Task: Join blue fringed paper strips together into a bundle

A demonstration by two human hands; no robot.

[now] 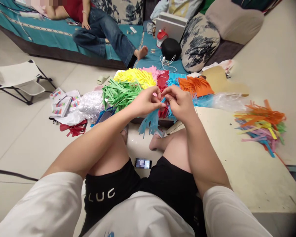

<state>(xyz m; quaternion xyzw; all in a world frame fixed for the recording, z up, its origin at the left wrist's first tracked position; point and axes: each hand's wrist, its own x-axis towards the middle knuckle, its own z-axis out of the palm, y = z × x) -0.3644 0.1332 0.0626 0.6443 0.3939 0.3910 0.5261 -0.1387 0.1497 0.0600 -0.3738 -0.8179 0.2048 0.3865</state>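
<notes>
My left hand [146, 102] and my right hand [179, 102] meet in front of me above my knees. Both pinch the same bundle of blue paper strips [149, 122], whose cut fringe hangs down below the left hand. A bit of red paper [163, 112] shows between the two hands. Just beyond lie heaps of cut paper strips: green [119, 92], yellow [135, 77], pink [153, 70], red [162, 79] and orange [196, 85].
A low beige board [249, 164] at my right carries a mixed pile of coloured strips [263, 126]. Paper packs [62, 102] and clear plastic wrap [90, 103] lie on the left floor, with a folding stool [19, 79] behind. Another person sits on the teal mattress [51, 33]; cushions [199, 41] stand beyond.
</notes>
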